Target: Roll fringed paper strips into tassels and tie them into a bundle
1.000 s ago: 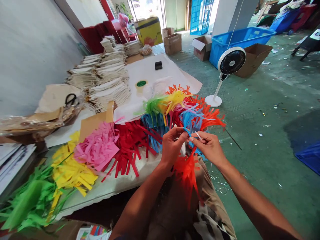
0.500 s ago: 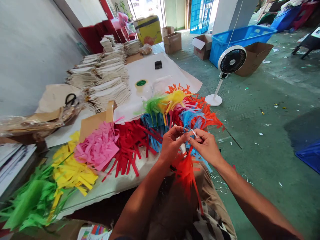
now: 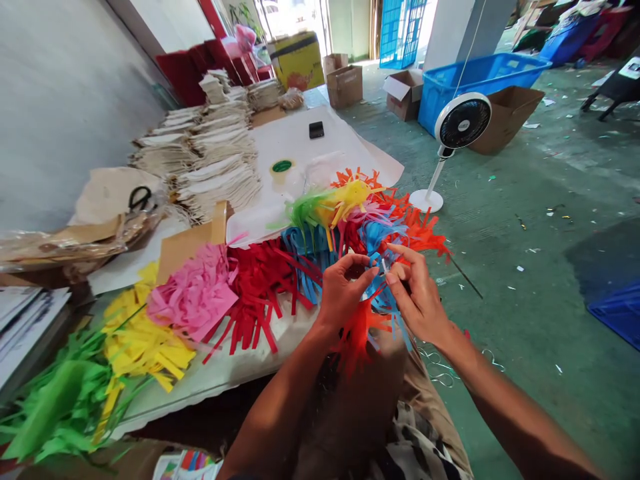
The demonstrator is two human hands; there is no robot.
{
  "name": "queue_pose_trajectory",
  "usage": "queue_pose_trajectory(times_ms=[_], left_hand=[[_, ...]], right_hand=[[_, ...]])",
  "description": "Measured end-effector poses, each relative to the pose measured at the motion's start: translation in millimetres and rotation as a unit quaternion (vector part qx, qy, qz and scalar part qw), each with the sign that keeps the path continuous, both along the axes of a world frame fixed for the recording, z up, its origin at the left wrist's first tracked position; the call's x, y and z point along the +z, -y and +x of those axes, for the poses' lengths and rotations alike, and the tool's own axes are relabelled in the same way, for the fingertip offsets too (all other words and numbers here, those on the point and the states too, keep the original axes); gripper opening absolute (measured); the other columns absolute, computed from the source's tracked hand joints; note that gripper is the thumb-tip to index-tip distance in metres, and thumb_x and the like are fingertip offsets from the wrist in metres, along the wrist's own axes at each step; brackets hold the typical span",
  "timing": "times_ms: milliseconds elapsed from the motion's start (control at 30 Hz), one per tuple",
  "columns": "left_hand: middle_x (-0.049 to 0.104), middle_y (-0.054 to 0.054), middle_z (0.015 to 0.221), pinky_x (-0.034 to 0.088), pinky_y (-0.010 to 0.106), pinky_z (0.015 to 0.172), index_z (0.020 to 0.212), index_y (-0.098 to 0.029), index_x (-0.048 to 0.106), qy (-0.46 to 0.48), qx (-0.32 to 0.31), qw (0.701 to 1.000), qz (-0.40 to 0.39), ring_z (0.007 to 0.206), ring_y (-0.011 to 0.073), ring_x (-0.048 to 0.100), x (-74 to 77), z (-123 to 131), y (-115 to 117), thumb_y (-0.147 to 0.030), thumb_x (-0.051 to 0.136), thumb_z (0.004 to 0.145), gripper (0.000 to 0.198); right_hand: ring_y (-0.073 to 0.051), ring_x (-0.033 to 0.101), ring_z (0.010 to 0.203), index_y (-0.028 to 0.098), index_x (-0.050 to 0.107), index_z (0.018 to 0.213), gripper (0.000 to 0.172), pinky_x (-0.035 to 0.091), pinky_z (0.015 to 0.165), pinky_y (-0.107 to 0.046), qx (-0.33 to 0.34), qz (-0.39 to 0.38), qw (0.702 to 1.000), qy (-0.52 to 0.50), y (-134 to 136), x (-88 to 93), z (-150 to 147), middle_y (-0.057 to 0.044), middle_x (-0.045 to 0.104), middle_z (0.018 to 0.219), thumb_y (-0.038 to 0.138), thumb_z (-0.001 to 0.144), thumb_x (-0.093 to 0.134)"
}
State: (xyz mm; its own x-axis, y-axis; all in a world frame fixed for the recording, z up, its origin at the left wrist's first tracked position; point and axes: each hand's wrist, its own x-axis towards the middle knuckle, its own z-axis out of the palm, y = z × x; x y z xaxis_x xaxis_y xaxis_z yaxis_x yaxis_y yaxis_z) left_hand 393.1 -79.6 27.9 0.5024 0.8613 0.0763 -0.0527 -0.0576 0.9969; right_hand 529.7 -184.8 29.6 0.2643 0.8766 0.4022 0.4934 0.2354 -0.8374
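The thumb and index finger of my left hand pinch the twisted top of a blue paper tassel. A small white strip stands at that top, beside the thumb tip of my right hand, which seems to grip it. My right index finger is raised away from the strip and the other fingers curl. Below the hands, an orange tassel hangs over my lap. Just beyond them lies a pile of fringed tassels, including a yellow tassel and a light-blue tassel.
Along the table edge lie red fringe, pink fringe, yellow fringe and green fringe. Behind are stacked off-white bundles, a tape roll and scissors. A white fan stands at the right.
My right hand has moved slightly away from the left, its index finger lifting. More of the blue tassel shows between the hands, and the orange tassel has swung left.
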Motion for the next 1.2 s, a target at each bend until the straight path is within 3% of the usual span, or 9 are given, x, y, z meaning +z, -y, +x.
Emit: queue_pose_trajectory(times_ms=[167,267,433,533,667,800,900,1000,1200], left_hand=[[0.075,0.003,0.085,0.053,0.026,0.072,0.091,-0.018,0.076,-0.003,-0.011,1.000,-0.002,0.073,0.0140,0.066,2.3,0,0,-0.035,0.084,0.080,0.021],[0.075,0.003,0.086,0.051,0.025,0.070,0.092,-0.019,0.075,-0.019,-0.014,1.000,0.014,0.073,0.0136,0.065,1.8,-1,2,-0.034,0.083,0.082,0.020],[0.076,0.004,0.093,0.051,0.028,0.074,0.097,-0.021,0.078,-0.065,-0.024,0.990,0.120,0.080,0.0161,0.066,5.7,-6,7,-0.034,0.079,0.087,0.016],[0.078,0.007,0.098,0.053,0.032,0.084,0.089,-0.022,0.081,-0.050,-0.030,0.987,0.151,0.091,0.0202,0.070,11.3,-7,7,-0.038,0.073,0.093,0.018],[0.076,0.004,0.083,0.052,0.031,0.080,0.078,-0.020,0.080,-0.033,-0.005,0.996,0.077,0.080,0.0177,0.068,12.2,-3,3,-0.046,0.074,0.093,0.030],[0.075,0.002,0.087,0.051,0.026,0.073,0.097,-0.021,0.078,0.008,-0.029,0.999,-0.011,0.076,0.0137,0.066,8.1,3,2,-0.044,0.084,0.085,0.027],[0.077,0.004,0.096,0.052,0.026,0.077,0.109,-0.021,0.078,0.012,-0.034,0.999,-0.016,0.084,0.0147,0.068,7.0,4,4,-0.042,0.084,0.085,0.032],[0.078,0.005,0.101,0.053,0.026,0.080,0.106,-0.020,0.079,-0.006,-0.042,0.999,-0.001,0.086,0.0151,0.068,6.6,4,4,-0.042,0.082,0.087,0.029],[0.076,0.004,0.091,0.051,0.025,0.074,0.098,-0.018,0.078,0.014,-0.063,0.998,-0.026,0.079,0.0139,0.066,6.6,6,2,-0.043,0.084,0.084,0.029]], right_hand=[[-0.016,0.049,0.065,0.027,0.034,0.159,0.049,0.043,0.065,-0.034,0.042,0.001,0.999,0.012,0,-2.0,2,0.004,0.044,0.078,0.033,0.111,0.045],[-0.016,0.049,0.064,0.027,0.033,0.159,0.048,0.042,0.064,-0.033,0.026,-0.014,0.999,0.014,-4,-4.3,4,0.005,0.044,0.078,0.034,0.112,0.044],[-0.016,0.051,0.067,0.027,0.036,0.157,0.046,0.042,0.066,-0.033,-0.010,-0.035,0.999,0.008,-7,-6.1,4,0.004,0.049,0.080,0.037,0.112,0.043],[-0.017,0.051,0.068,0.026,0.039,0.155,0.044,0.042,0.065,-0.033,-0.016,-0.043,0.999,0.011,-6,-6.9,5,0.003,0.050,0.081,0.038,0.112,0.043],[-0.016,0.050,0.066,0.026,0.039,0.154,0.044,0.041,0.064,-0.032,-0.004,-0.040,0.999,0.013,-4,-8.4,7,0.004,0.046,0.079,0.039,0.113,0.042],[-0.016,0.048,0.063,0.028,0.039,0.154,0.043,0.040,0.061,-0.032,-0.004,-0.047,0.999,0.008,-4,-8.6,7,0.004,0.045,0.077,0.040,0.112,0.042],[-0.015,0.048,0.062,0.028,0.040,0.152,0.041,0.041,0.062,-0.032,-0.005,-0.045,0.999,0.008,-4,-8.7,7,0.005,0.044,0.077,0.039,0.112,0.043],[-0.015,0.049,0.063,0.027,0.042,0.151,0.040,0.041,0.063,-0.032,-0.004,-0.046,0.999,0.009,-3,-9.7,7,0.005,0.046,0.077,0.038,0.112,0.043],[-0.016,0.050,0.064,0.026,0.043,0.150,0.040,0.041,0.063,-0.032,-0.004,-0.046,0.999,0.008,-1,-9.2,7,0.004,0.047,0.077,0.039,0.112,0.044]])
